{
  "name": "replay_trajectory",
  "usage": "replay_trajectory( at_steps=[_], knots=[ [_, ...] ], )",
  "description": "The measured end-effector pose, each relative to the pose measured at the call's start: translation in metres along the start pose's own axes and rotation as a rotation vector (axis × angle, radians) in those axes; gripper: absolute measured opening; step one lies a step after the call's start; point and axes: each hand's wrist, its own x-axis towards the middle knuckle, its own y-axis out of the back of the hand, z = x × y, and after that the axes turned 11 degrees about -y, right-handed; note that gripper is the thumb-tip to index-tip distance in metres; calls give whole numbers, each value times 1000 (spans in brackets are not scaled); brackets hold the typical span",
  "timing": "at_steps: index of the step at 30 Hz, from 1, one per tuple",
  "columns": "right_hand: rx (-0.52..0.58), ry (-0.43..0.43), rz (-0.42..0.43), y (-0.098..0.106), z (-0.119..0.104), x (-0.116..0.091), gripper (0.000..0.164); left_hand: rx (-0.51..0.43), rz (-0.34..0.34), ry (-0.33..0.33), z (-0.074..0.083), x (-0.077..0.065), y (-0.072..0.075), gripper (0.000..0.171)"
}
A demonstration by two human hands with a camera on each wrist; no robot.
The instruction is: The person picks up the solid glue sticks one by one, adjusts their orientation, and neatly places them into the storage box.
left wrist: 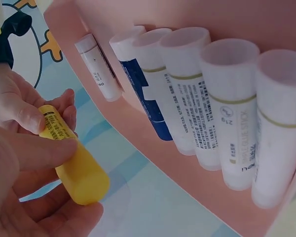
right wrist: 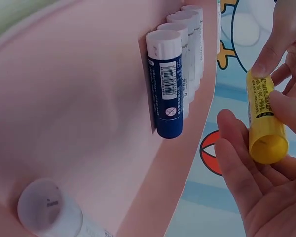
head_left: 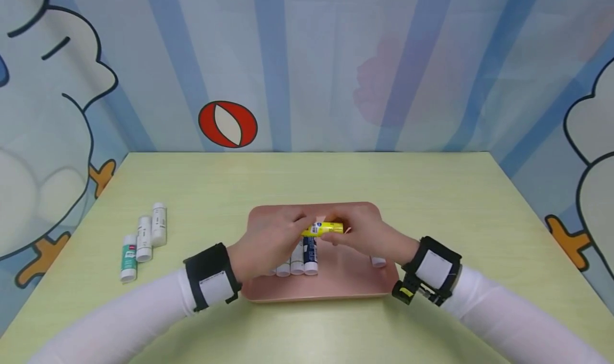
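Over the pink tray (head_left: 345,281), both hands hold a yellow glue stick (head_left: 327,228), lying roughly level in the head view. My left hand (head_left: 268,241) pinches one end between thumb and fingers. At the other end, my right hand (head_left: 366,235) has its thumb on the tube (right wrist: 264,108) and its fingers beneath. Below the hands, a navy-and-white glue stick (head_left: 310,255) lies in the tray beside several white glue sticks (left wrist: 229,123) in a row. One more white glue stick (head_left: 378,261) lies apart on the tray's right side, partly hidden by my right hand.
On the table's left side, a green-and-white glue stick (head_left: 128,260) lies beside two white glue sticks, one nearer (head_left: 144,241) and one farther (head_left: 159,225). A printed curtain (head_left: 326,65) stands behind the pale table (head_left: 431,183).
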Motion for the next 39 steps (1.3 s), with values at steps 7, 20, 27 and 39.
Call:
replay_trajectory(
  at_steps=[7,20,27,39],
  knots=[
    [-24,42,-16,1,-1,-1,15,12,-41,-24,1,-1,2,40],
    [48,-122,-80,6,6,-6,13,-150,-38,294,-27,-29,10,45],
    [-28,-267,-41,12,10,-13,19,-207,44,497,-58,-61,0,41],
    [-141,-416,31,11,16,-22,30,-512,-69,764,-73,-70,-16,44]
  ],
)
